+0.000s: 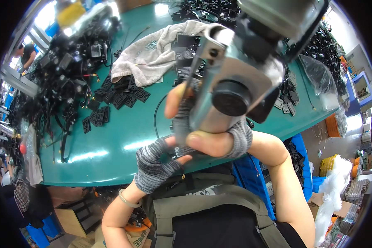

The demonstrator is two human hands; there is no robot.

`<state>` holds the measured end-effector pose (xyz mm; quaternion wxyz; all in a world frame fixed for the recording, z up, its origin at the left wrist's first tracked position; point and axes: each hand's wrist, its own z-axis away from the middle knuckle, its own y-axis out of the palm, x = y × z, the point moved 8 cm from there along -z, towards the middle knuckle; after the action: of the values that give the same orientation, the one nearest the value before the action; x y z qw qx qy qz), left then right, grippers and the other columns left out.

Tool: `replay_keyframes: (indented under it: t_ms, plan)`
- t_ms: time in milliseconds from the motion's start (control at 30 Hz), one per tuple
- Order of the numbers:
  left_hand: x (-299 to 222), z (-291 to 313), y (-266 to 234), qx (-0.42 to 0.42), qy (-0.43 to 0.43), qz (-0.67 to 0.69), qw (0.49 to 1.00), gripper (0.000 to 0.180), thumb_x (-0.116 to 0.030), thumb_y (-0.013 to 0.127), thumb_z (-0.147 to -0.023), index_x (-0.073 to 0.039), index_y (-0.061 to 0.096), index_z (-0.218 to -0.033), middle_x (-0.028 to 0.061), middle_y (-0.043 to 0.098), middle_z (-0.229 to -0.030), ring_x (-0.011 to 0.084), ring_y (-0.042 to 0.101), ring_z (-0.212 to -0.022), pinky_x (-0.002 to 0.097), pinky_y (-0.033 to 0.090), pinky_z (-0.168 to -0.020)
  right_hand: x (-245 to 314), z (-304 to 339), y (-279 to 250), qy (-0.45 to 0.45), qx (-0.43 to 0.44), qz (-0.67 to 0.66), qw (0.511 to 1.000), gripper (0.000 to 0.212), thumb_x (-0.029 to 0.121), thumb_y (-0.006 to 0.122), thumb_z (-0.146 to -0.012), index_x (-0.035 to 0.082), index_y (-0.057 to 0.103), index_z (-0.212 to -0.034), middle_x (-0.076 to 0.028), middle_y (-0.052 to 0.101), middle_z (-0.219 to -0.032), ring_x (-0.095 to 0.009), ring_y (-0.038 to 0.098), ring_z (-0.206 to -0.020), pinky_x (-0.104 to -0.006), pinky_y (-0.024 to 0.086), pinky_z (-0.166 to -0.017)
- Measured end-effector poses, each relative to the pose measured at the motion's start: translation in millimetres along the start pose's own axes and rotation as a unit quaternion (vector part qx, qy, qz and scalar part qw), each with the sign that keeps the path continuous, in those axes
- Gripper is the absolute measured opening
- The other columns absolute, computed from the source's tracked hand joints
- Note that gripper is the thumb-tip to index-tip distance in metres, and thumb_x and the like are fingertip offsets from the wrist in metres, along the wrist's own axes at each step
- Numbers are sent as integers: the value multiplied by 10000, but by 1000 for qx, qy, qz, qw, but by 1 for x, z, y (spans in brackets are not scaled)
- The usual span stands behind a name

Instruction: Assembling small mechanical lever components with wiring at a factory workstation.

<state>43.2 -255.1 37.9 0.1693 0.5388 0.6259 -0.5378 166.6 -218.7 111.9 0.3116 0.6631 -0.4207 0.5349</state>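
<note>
Your left hand (pixel 158 164) wears a knitted fingerless glove (pixel 149 174), banded in dark and light grey, its cuff ending at the wrist. Below it you have a smooth, pale, rounded bangle (pixel 129 199). Your right hand (pixel 220 142) has a matching striped glove (pixel 240 137). Both your forearms are bare. Over a plain black top (pixel 223 225) you wear an olive-grey apron (pixel 213 182) with white print (pixel 206 191), wide straps (pixel 164 208) and small buckles (pixel 174 235) fastening them.
</note>
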Motion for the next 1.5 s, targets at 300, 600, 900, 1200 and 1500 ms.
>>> replay_keyframes:
  t_ms: [300, 600, 900, 1200, 1500]
  plan:
    - [-1, -2, 6, 28, 41, 25, 998, 318, -101, 821, -674, -60, 685, -958, 132, 685, -1002, 216, 687, -860, 305, 552, -743, -4, 15, -17, 51, -72, 6, 996, 496, 331, 689, -659, 27, 564, -1030, -59, 552, -997, -143, 519, -944, -285, 420, -838]
    - [-4, -2, 2, 6, 36, -1, 999, 290, -128, 833, -662, -83, 702, -916, 101, 701, -907, 194, 691, -775, 292, 552, -695, -16, 11, -8, 56, -18, -32, 998, 472, 337, 681, -687, 19, 557, -1014, -73, 549, -988, -160, 517, -928, -299, 426, -820]
    - [2, -3, 3, -19, 46, -3, 999, 330, -191, 887, -588, -55, 663, -790, 31, 626, -644, 139, 595, -568, 275, 493, -567, -12, 7, -13, 62, -30, -11, 998, 490, 349, 703, -675, 32, 552, -1016, -54, 545, -974, -132, 517, -908, -279, 426, -804]
    - [-1, -2, 4, 11, 18, -13, 1000, 292, -140, 851, -634, -108, 703, -883, 77, 692, -803, 179, 671, -677, 283, 535, -619, -23, 6, -3, 14, 32, -23, 999, 396, 291, 660, -730, 34, 514, -993, -65, 521, -951, -144, 503, -883, -284, 426, -769]
    - [-24, -18, 16, 91, 69, -167, 979, 560, -163, 843, -577, -76, 615, -1081, 154, 619, -1095, 274, 621, -966, 372, 522, -782, 19, 23, -74, 3, -137, -28, 990, 558, 289, 726, -676, -23, 510, -1086, -49, 547, -665, -120, 541, -605, -241, 434, -577]
